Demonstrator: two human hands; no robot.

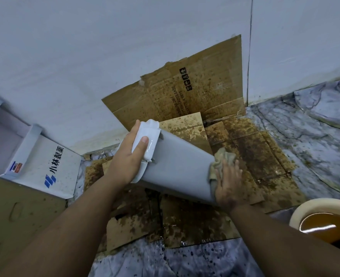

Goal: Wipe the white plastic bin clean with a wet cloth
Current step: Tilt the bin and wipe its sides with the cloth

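Observation:
The white plastic bin [180, 168] is tipped on its side above stained cardboard, its rim end to the left and its base to the right. My left hand [128, 157] grips the glossy white rim, thumb across the top. My right hand [228, 183] presses a crumpled grey-beige wet cloth [223, 160] flat against the bin's base end. Part of the cloth is hidden under my fingers.
Wet, brown-stained cardboard sheets [245, 156] cover the floor and lean on the white wall [105, 56]. A cream basin of brown water [325, 222] sits at the lower right. A white printed carton [51, 166] and a brown box [15, 216] stand at the left.

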